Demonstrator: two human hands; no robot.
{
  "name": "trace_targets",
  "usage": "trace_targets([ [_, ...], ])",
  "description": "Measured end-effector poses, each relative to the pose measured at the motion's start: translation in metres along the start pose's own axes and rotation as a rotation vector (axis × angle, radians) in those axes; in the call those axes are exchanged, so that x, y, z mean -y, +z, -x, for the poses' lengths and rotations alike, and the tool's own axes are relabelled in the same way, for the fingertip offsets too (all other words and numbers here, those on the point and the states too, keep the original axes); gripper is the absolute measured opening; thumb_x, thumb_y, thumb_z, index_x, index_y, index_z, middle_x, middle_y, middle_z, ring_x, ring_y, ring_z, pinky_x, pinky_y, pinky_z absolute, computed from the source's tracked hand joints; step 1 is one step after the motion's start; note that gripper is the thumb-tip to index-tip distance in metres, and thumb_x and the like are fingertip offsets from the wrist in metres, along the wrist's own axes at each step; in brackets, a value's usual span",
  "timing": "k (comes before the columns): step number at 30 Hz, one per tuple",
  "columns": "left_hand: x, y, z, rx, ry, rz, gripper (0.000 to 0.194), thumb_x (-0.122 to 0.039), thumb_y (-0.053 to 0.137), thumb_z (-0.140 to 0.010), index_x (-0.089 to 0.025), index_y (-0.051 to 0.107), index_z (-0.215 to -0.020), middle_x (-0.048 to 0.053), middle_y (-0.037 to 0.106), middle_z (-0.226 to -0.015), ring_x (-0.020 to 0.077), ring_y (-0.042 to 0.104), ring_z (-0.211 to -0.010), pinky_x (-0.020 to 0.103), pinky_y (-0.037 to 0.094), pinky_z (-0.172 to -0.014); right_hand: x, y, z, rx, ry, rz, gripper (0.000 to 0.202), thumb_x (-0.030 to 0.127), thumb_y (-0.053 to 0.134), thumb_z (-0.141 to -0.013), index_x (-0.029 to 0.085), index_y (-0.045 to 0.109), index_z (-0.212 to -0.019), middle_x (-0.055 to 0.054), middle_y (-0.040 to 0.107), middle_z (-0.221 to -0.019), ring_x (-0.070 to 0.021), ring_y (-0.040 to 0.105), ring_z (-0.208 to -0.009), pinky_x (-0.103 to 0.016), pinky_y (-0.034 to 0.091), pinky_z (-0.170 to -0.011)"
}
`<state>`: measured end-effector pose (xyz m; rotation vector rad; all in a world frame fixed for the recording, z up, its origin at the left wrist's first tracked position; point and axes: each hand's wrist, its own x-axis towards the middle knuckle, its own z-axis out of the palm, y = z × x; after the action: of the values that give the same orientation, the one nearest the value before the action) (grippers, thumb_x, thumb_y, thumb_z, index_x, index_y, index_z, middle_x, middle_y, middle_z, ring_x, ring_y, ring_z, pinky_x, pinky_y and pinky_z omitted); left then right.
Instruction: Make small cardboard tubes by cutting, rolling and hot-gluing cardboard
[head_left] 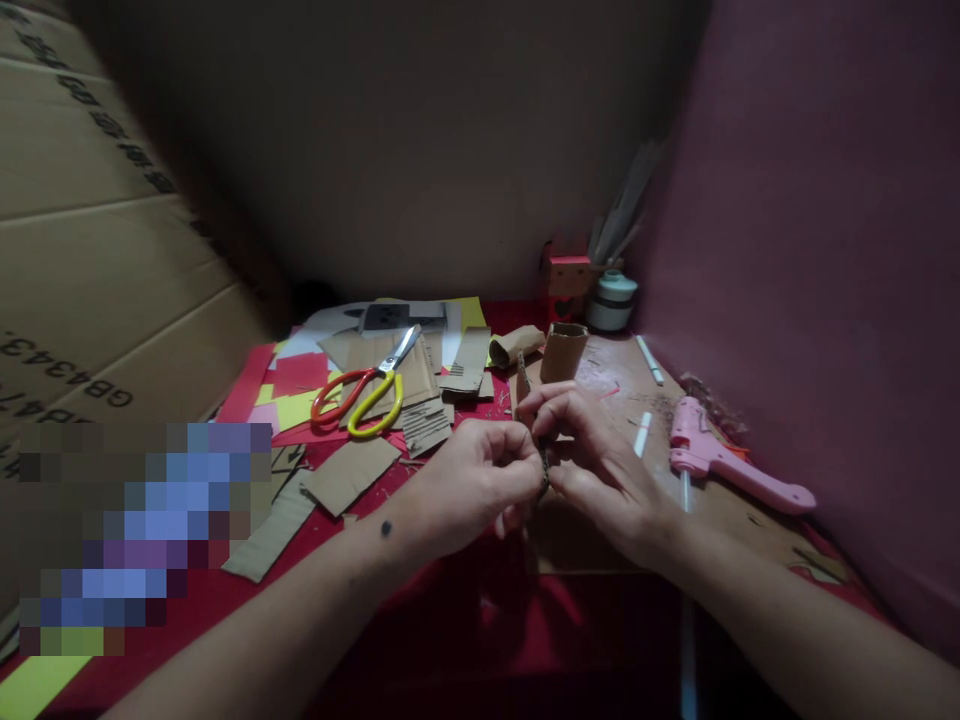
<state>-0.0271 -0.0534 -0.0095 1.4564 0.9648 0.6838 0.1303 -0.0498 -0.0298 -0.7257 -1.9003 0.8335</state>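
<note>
Near the middle of the view, a narrow strip of corrugated cardboard [523, 385] stands edge-on between my two hands. My left hand [491, 470] pinches its near end, thumb and fingers pressed together. On the other side my right hand [589, 460] grips the same strip, its fingertips curled against it. Part of the strip is hidden by my fingers. Just beyond my hands stands a folded cardboard tube [564, 350], with a rolled brown piece [517, 346] lying to its left. A brown cardboard sheet [600, 545] lies under my right hand.
Scissors [367, 395] with red and yellow handles lie on cardboard scraps at left. A pink glue gun [735, 460] rests at right, near white glue sticks [643, 435]. A light-blue jar [613, 300] stands at the back. A large printed carton [112, 230] rises at left.
</note>
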Motion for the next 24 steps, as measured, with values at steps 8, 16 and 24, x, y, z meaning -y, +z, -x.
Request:
trace_targets([
  [8, 0.0002, -0.0026, 0.0000, -0.006, 0.028, 0.014, 0.013, -0.014, 0.053, -0.071, -0.015, 0.048, -0.059, -0.004, 0.050, -0.049, 0.0079, 0.048, -0.045, 0.022, 0.038, -0.048, -0.0060, 0.0018, 0.0018, -0.029, -0.007, 0.007, 0.030, 0.003, 0.042, -0.067, 0.022, 0.043, -0.090, -0.005, 0.044, -0.109, -0.0195, 0.047, -0.099, -0.034, 0.043, -0.076],
  [16, -0.0002, -0.0032, -0.0007, 0.039, 0.018, 0.054, 0.012, -0.017, 0.054, -0.072, -0.015, 0.050, -0.061, -0.003, 0.052, -0.051, 0.0087, 0.049, -0.046, 0.024, 0.041, -0.051, -0.0018, -0.0007, 0.0012, 0.004, -0.005, -0.007, 0.023, 0.008, 0.044, -0.071, 0.021, 0.045, -0.090, -0.006, 0.044, -0.110, -0.0209, 0.047, -0.100, -0.036, 0.044, -0.078],
  [24, 0.0043, -0.0018, -0.0015, 0.035, 0.064, 0.041, 0.013, -0.017, 0.052, -0.075, -0.016, 0.050, -0.062, -0.002, 0.052, -0.053, 0.0094, 0.049, -0.048, 0.025, 0.040, -0.051, -0.0011, 0.0017, 0.0007, -0.029, -0.010, 0.033, 0.027, 0.005, 0.043, -0.069, 0.022, 0.046, -0.090, -0.006, 0.045, -0.109, -0.0189, 0.049, -0.092, -0.034, 0.044, -0.073],
])
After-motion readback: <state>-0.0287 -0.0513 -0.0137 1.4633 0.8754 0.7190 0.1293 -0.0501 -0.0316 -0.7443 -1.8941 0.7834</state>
